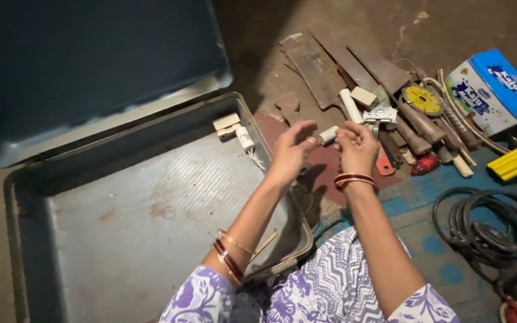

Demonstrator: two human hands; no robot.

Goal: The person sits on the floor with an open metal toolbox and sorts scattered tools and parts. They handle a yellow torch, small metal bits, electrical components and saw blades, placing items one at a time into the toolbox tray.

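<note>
Both hands raised over the floor just off the right rim of the open metal trunk (151,227). Left hand (291,149) and right hand (357,146) meet on a small whitish cylinder (328,134); fingers of each hand pinched on its opposite ends, cylinder lying roughly level between them. Inside the trunk, near its far right corner: small white blocks (234,128). Beyond the hands on the floor: flat metal bars (330,66), a yellow cutting disc (422,99), a blue-and-white box (495,90). Coiled black cable (492,227) lies to the right.
</note>
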